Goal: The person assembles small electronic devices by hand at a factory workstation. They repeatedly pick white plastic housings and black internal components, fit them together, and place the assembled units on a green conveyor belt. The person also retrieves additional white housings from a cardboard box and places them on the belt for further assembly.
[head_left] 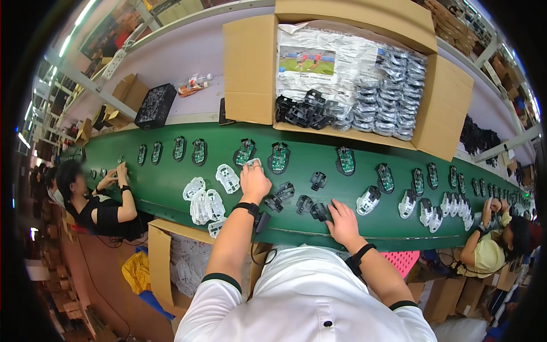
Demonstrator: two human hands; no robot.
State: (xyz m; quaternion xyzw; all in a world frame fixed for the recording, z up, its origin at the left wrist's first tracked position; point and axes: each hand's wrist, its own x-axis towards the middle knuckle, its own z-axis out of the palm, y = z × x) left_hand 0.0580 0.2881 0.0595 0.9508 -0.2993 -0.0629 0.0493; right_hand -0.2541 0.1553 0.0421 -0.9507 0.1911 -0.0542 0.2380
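Observation:
My left hand (254,183) reaches over the green conveyor, fingers closed on a white mouse shell (250,163) mostly hidden under them. Just left of it lies another white mouse shell (228,179). A loose pile of white shells (204,206) sits further left. My right hand (343,224) rests low over the belt with its fingers apart. Right beside its fingertips is a black plastic mouse part (319,212); whether they touch is unclear. Several similar black parts (304,203) lie between my hands. Beyond them stand black mouse bases with green circuit boards (279,157).
An open carton (250,68) of bagged and black parts stands behind the green conveyor (307,236). Assembled white-and-black mice (368,200) lie to the right. Two co-workers (108,199) (490,245) sit at either side. A carton of white pieces (162,262) stands below left.

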